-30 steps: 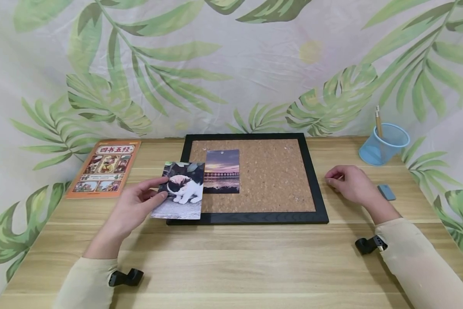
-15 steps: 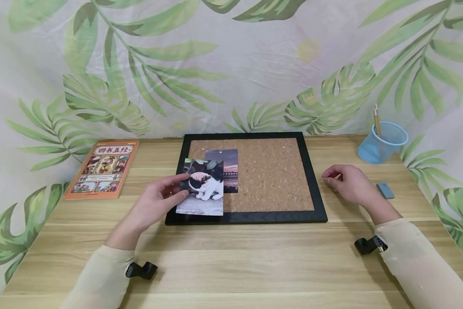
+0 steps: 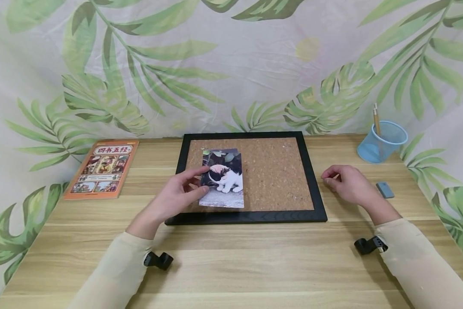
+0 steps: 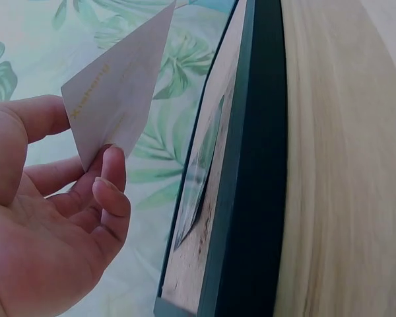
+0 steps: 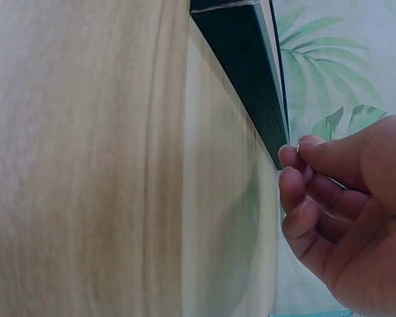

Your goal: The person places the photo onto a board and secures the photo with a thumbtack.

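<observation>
My left hand (image 3: pixel 173 198) pinches the left edge of a cat photo (image 3: pixel 224 182) between thumb and fingers, holding it over the black-framed corkboard (image 3: pixel 275 180). The left wrist view has the photo's white printed back (image 4: pixel 122 89), raised off the board. A sunset photo (image 4: pixel 201 168) lies on the cork; from the head it is nearly all covered by the cat photo. Beyond the board's right edge, my right hand (image 3: pixel 347 183) is held with thumb and forefinger tips together. A tiny pale object (image 5: pixel 298 149) shows between those tips, too small to identify.
An orange book (image 3: pixel 102 169) lies at the left of the wooden table (image 3: pixel 247 262). At the back right stands a blue mesh pen cup (image 3: pixel 382 143) with pencils in it. A blue-grey eraser (image 3: pixel 385 190) lies close to my right wrist. A leaf-patterned cloth (image 3: pixel 262 64) hangs behind.
My left hand has carried the cat photo rightward and slightly back, from the board's left edge to over the sunset photo, now mostly hidden. My right hand has stayed in place.
</observation>
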A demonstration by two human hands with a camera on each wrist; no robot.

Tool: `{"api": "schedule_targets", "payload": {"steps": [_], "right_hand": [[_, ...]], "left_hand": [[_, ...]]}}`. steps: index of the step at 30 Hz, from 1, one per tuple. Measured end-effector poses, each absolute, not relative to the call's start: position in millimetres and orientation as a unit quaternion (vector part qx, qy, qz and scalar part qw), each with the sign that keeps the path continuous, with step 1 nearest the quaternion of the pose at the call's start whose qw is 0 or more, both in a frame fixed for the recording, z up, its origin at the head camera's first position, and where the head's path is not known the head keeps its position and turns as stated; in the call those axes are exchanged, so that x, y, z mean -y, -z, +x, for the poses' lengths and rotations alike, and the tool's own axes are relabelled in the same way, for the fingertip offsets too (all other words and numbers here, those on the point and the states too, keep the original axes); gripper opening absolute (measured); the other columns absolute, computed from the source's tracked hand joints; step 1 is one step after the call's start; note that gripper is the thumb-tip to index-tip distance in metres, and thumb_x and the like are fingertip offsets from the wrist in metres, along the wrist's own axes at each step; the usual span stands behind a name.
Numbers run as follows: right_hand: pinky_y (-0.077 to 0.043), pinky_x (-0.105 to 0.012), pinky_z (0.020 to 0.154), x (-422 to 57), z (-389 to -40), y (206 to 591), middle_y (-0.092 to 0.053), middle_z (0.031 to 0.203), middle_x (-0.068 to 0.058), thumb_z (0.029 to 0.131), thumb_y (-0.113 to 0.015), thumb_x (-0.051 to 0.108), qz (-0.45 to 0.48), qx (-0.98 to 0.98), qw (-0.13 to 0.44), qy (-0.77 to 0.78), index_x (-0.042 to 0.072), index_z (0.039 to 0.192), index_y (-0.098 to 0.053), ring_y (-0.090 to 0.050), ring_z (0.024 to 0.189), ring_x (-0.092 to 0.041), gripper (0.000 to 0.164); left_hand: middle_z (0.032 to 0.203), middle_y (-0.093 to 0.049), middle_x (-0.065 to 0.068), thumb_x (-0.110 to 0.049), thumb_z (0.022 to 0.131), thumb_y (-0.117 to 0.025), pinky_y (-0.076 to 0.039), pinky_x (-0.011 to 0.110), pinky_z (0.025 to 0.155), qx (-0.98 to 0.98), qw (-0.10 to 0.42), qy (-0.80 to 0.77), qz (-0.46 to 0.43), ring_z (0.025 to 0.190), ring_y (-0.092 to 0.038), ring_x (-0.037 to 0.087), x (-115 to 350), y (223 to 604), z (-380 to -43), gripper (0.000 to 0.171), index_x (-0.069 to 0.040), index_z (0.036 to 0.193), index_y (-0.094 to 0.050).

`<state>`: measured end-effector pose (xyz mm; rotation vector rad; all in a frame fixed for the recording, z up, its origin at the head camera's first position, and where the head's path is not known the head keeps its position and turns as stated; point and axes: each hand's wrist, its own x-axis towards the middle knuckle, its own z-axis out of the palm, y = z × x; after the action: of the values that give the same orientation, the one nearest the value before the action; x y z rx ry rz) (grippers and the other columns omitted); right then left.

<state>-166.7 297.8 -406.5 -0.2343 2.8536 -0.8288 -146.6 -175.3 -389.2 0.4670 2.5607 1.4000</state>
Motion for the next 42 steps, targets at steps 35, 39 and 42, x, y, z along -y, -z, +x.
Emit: {"api": "schedule_targets", "payload": {"steps": [35,39,42], "right_hand": [[-0.049,-0.034,0.074,-293,-164,405,-0.074,0.098,-0.014,0.108,-0.065,0.011,-0.091,-0.950,0.056,0.294,0.000,0.113,-0.074,-0.062,0.084,-0.019,0.016],[-0.049,-0.032,0.074,-291,-163,407,-0.075,0.098,-0.013,0.107,-0.065,0.011,-0.094,-0.948,0.054,0.298,0.000,0.112,-0.075,-0.062,0.083,-0.018,0.015],[-0.049,-0.032,0.073,-290,-163,407,-0.075,0.097,-0.013,0.107,-0.066,0.010,-0.097,-0.948,0.051,0.299,0.000,0.112,-0.075,-0.063,0.082,-0.017,0.014]], "left_hand": [[0.122,-0.060,0.013,-0.016,0.104,-0.070,-0.050,0.033,0.080,-0.839,0.141,-0.484,0.206,0.102,-0.059,0.023,92,388,-175,0.066,-0.008,0.165,-0.044],[0.123,-0.059,0.014,-0.017,0.104,-0.070,-0.051,0.031,0.078,-0.840,0.142,-0.479,0.214,0.102,-0.059,0.022,84,390,-180,0.069,-0.007,0.166,-0.041],[0.125,-0.059,0.012,-0.018,0.104,-0.070,-0.051,0.031,0.078,-0.843,0.142,-0.473,0.214,0.103,-0.059,0.022,79,392,-184,0.070,-0.008,0.167,-0.040]]}}
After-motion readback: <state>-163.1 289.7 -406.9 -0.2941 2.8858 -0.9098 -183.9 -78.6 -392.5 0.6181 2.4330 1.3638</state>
